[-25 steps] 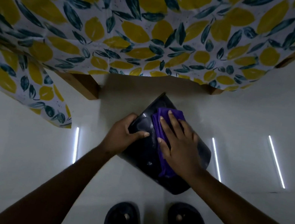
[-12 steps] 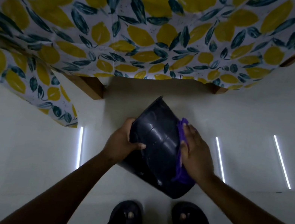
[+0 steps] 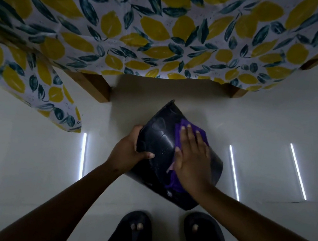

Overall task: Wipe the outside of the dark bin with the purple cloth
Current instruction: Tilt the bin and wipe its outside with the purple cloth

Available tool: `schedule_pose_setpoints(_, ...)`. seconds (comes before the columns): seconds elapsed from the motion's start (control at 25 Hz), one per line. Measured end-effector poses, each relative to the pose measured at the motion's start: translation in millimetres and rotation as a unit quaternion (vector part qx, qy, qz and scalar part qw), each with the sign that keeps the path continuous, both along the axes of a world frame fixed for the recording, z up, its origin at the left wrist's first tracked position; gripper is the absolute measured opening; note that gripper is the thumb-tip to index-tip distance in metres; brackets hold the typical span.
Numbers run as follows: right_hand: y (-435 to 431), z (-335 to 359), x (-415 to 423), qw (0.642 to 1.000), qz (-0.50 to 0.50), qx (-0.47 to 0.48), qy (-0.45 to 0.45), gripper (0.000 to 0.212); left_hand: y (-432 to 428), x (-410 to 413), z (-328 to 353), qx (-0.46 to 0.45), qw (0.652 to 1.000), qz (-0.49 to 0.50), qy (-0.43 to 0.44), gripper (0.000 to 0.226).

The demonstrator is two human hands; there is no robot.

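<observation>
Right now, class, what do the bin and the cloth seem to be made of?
Bin: likely hard plastic, dark and glossy, since light glints off its smooth wall. Cloth: soft purple fabric, matte, bunching under the right hand.

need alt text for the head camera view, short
Seen from above, a right hand presses a purple cloth flat on a tilted dark bin that the left hand grips. A lemon-print tablecloth hangs beyond.

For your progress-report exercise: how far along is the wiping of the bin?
Midway. The left hand grips the tilted bin while the right hand presses the purple cloth flat on its upper side. The glossy stretch beside the cloth may be done. The underside and far side are hidden, so probably left.
</observation>
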State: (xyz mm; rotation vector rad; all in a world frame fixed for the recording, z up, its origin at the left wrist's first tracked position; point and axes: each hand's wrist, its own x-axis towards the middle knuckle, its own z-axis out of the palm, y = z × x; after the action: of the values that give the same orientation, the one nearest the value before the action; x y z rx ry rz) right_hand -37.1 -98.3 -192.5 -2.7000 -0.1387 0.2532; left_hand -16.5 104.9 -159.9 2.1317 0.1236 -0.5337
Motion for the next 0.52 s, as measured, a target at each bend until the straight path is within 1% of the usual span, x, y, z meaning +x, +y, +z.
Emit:
schedule_pose_setpoints(0.08, 21, 0, 24, 0.998, 0.052, 0.006, -0.034, 0.059, 2, -1, -1, -0.012, 1.0, -0.005, 0.001, 0.072)
schedule_pose_setpoints(0.12, 24, -6, 44, 0.999, 0.042, 0.019, -0.013, 0.06, 2, 0, 0, -0.015, 1.0, -0.007, 0.003, 0.072)
schedule_pose_setpoints(0.2, 3, -18, 77, 0.993, -0.024, 0.087, 0.072, 0.061, -1, 2, 3, -0.016, 1.0, -0.008, 0.004, 0.072)
schedule_pose_setpoints(0.24, -14, -23, 80, 0.988, -0.063, 0.107, 0.097, 0.06, -1, 2, 4, -0.015, 1.0, -0.006, 0.004, 0.071)
schedule_pose_setpoints(0.28, -26, -24, 71, 0.983, -0.087, 0.117, 0.116, 0.056, -1, 1, 4, -0.014, 1.0, -0.003, 0.004, 0.071)
schedule_pose_setpoints(0.32, -33, -20, 52, 0.984, -0.09, 0.093, 0.121, 0.052, 0, -1, 4, -0.015, 1.0, -0.001, 0.004, 0.07)
schedule_pose_setpoints(0.36, -32, -18, 28, 0.993, -0.065, 0.059, 0.081, 0.052, 0, -2, 3, -0.018, 1.0, 0.001, 0.007, 0.069)
schedule_pose_setpoints(0.44, -16, -5, -9, 0.999, 0.042, -0.004, -0.008, 0.06, -2, -1, 6, -0.031, 0.999, -0.002, 0.017, 0.067)
schedule_pose_setpoints(0.52, -5, -4, 7, 0.993, 0.102, 0.004, -0.065, 0.061, -8, 11, 10, -0.043, 0.999, -0.016, 0.021, 0.066)
